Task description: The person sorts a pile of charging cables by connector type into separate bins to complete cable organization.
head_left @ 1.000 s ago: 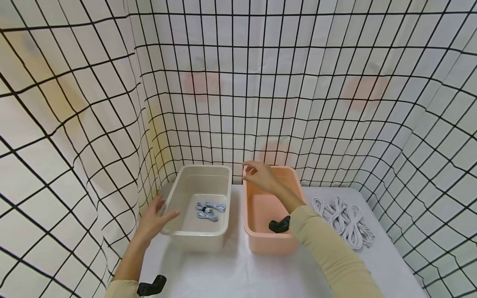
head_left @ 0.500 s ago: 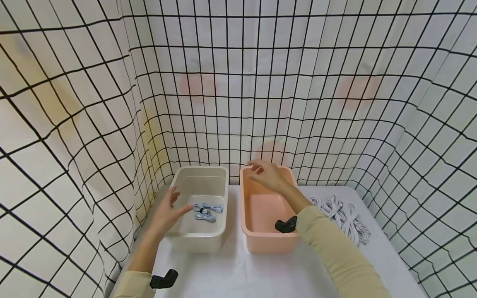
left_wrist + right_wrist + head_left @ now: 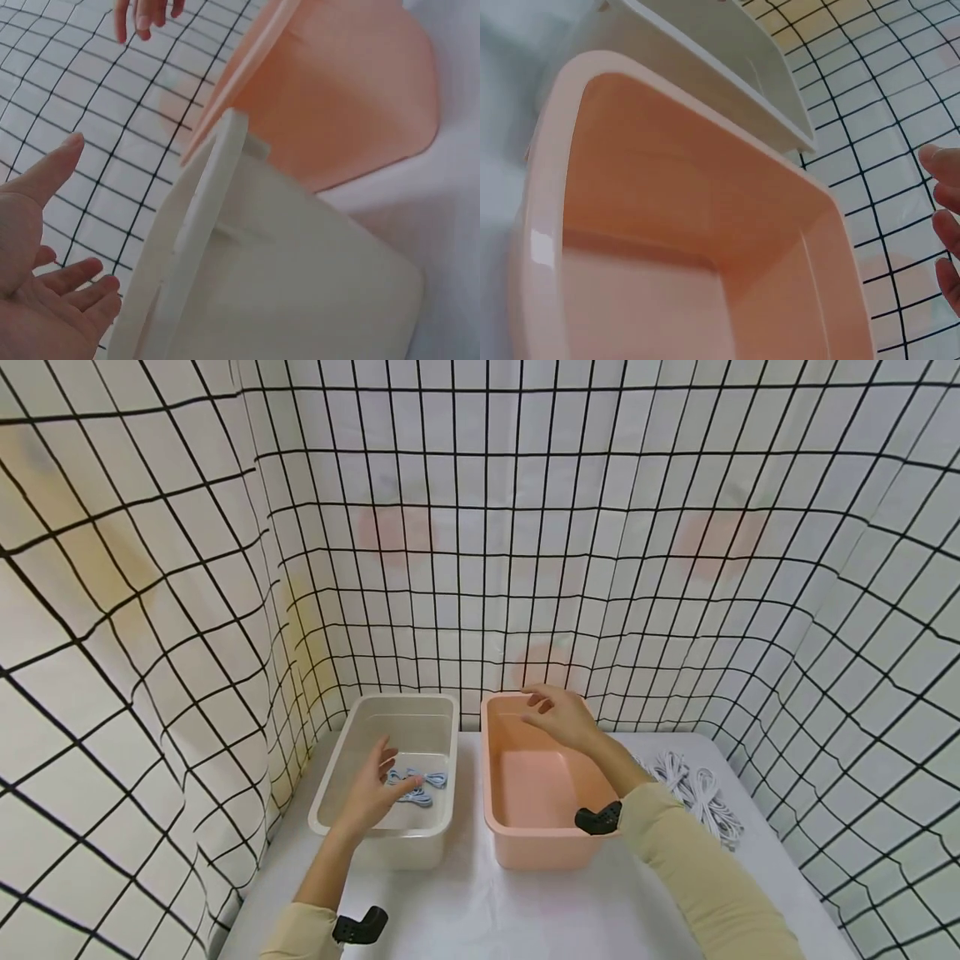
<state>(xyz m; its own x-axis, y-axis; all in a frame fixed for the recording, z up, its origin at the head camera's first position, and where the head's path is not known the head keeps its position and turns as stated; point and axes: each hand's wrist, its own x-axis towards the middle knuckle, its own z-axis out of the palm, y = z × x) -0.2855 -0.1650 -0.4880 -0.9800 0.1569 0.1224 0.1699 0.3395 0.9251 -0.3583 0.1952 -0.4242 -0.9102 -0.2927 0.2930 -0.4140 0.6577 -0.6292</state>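
Note:
My left hand hovers over the cream bin, thumb and fingers spread with nothing between them. Inside that bin lie several light-blue bundled cables, partly hidden behind the thumb in the head view. Over the back part of the peach bin hangs my right hand, its fingers loosely bent and holding nothing. The right wrist view shows the bare inside of the peach bin, with the right fingertips at the frame's edge. In the left wrist view the left hand is beside the cream bin's rim.
White bundled cords lie on the table right of the peach bin, partly hidden by the right sleeve. Black netting closes off the back and both sides. The white-covered table runs in front of both bins.
My left hand has moved right, from the cream bin's left rim to over its inside. My right hand has drifted right over the peach bin. The bins keep their places; the head view shifted slightly.

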